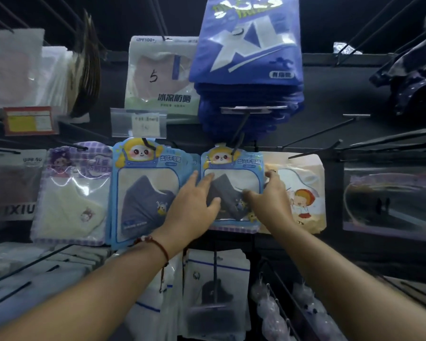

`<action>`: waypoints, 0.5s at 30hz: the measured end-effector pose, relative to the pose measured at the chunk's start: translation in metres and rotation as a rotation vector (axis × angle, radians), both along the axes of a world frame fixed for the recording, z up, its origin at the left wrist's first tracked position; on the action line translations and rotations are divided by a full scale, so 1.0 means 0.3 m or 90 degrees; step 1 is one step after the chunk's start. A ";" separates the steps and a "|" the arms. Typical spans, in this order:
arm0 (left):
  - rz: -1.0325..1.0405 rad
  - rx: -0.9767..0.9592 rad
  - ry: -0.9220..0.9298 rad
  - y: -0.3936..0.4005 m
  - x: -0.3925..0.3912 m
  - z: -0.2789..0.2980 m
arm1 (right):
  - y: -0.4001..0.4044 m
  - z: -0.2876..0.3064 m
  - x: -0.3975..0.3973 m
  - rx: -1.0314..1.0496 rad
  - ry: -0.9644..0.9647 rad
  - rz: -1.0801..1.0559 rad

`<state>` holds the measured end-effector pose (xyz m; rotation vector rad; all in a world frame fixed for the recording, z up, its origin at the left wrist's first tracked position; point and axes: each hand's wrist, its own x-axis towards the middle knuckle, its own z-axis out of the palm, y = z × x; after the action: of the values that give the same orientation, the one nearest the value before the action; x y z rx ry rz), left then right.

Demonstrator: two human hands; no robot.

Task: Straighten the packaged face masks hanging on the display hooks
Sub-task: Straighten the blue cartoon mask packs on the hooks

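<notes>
A blue cartoon mask pack (231, 166) with a dark grey mask hangs on a hook in the middle row. My left hand (194, 205) lies flat on its left half, fingers straight. My right hand (268, 200) grips the pack's right edge, thumb on the front and fingers curled behind it. A matching blue pack (143, 193) hangs just to the left, slightly tilted. A purple-checked pack (71, 193) with a cream mask hangs further left. A pack with a red-haired child drawing (303, 193) sits partly behind my right hand.
Above hang a thick stack of blue XL packs (249, 52) and a pale green pack marked 5 (158, 75). Bare metal hooks (312, 136) jut out at the right. More packs (214, 291) hang in the row below, between my forearms.
</notes>
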<state>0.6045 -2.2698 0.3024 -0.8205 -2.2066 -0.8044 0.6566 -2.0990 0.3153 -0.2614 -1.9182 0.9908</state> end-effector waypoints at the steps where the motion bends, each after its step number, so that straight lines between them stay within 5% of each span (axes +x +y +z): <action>1: -0.023 0.032 -0.024 -0.001 -0.006 0.002 | 0.001 0.002 -0.003 -0.028 0.006 0.038; 10: -0.119 0.328 -0.218 -0.016 0.007 0.062 | 0.057 0.031 0.045 -0.203 0.008 0.264; 15: -0.248 0.395 -0.346 -0.030 0.047 0.075 | 0.071 0.053 0.106 -0.103 0.022 0.137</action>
<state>0.6185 -2.2788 0.3249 -0.7734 -2.0285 -1.9732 0.6883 -2.0777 0.3313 -0.1306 -1.8649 1.2878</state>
